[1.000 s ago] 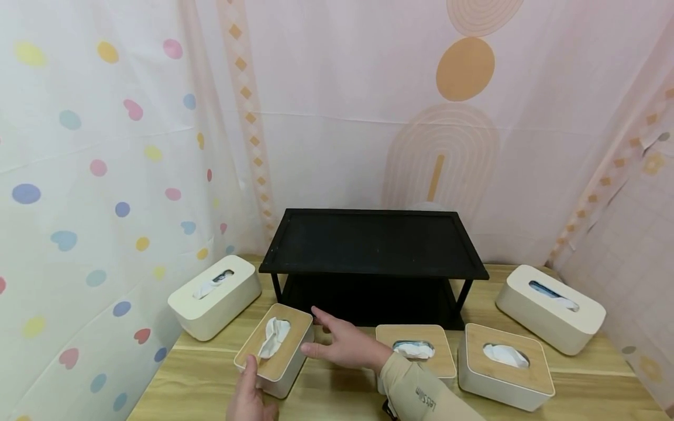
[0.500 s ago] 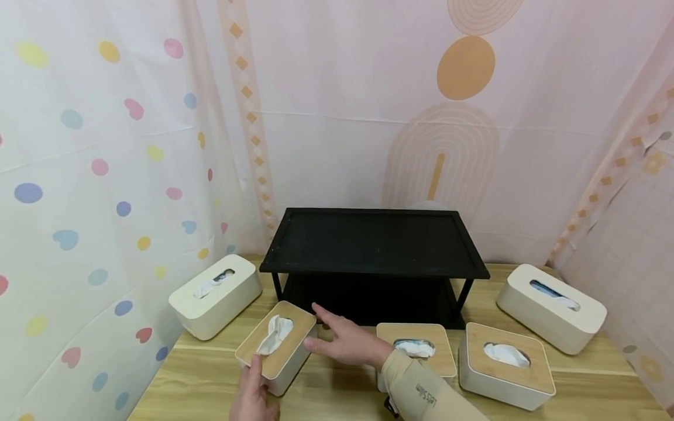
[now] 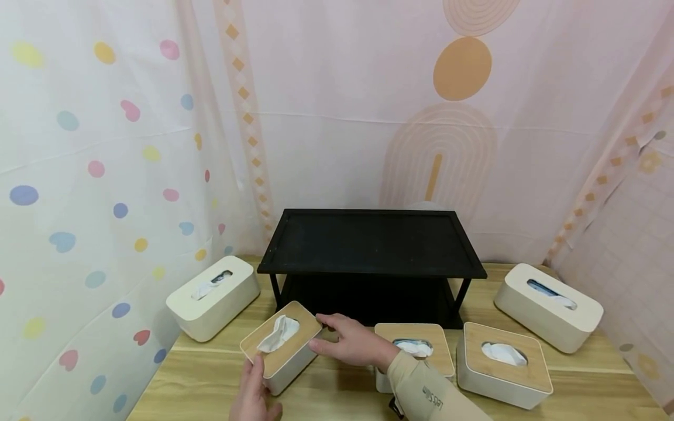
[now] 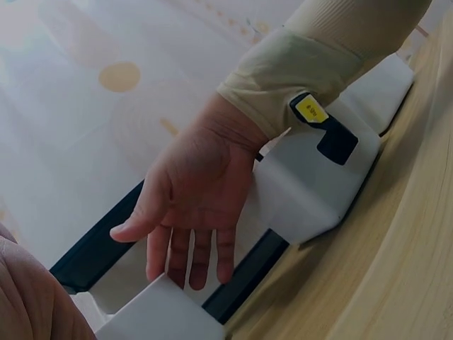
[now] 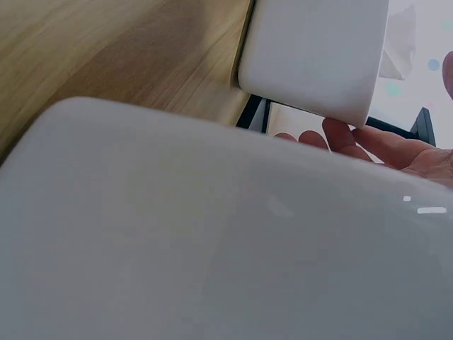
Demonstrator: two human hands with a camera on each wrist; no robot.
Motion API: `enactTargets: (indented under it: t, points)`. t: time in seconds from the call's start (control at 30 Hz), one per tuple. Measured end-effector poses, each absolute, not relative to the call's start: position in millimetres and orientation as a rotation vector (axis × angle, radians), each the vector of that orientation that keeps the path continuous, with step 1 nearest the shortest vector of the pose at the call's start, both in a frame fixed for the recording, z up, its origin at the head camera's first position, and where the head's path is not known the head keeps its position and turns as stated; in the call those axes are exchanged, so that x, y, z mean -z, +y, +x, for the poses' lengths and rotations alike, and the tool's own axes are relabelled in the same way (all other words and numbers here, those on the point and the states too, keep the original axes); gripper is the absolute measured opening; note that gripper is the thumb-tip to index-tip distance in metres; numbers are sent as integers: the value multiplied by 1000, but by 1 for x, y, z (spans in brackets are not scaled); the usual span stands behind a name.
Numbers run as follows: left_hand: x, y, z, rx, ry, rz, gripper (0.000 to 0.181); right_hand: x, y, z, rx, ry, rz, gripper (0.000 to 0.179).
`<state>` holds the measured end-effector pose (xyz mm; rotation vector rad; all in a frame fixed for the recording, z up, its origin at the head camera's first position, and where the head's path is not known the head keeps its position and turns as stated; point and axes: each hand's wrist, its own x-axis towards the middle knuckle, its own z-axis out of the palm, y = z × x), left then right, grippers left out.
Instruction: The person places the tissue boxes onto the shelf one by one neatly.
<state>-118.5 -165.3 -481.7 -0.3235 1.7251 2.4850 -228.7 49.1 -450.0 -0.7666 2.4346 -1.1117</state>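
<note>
A white tissue box (image 3: pixel 291 346) with a wooden lid and a tuft of tissue sits angled on the table, between both hands. At its near-left corner is my left hand (image 3: pixel 250 393), one digit over the lid edge and fingertips (image 5: pixel 340 133) against the end wall in the right wrist view. My right hand (image 3: pixel 354 345) reaches to the box's far-right corner. Its fingers (image 4: pixel 202 258) are straight, palm facing the camera in the left wrist view, fingertips right at the box's corner. Beneath my right sleeve (image 3: pixel 421 386) stands another wood-lidded tissue box (image 3: pixel 438 344), large in the right wrist view.
A black two-tier rack (image 3: pixel 371 241) stands behind the boxes, its lower tier partly hidden. A plain white tissue box (image 3: pixel 213 299) is at left, another (image 3: pixel 550 309) at far right. A further wood-lidded box (image 3: pixel 504 374) stands at right. Curtains (image 3: pixel 321 117) enclose the wooden table (image 3: pixel 192 383).
The box between my hands has turned clockwise and shifted slightly right. My left hand has moved forward and right with its near corner. My right hand stays at the far corner.
</note>
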Motion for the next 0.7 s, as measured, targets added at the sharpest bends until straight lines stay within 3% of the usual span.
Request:
enactTargets:
  t: [0.4,0.7]
  points:
    - [478,-161,-125,-2477,1946,-676,87,444,51,-221,1086,2466,-724,74]
    - [475,-172,-126,-2370,1977,-615,86,443,53,-218,1151,2420,-693,68]
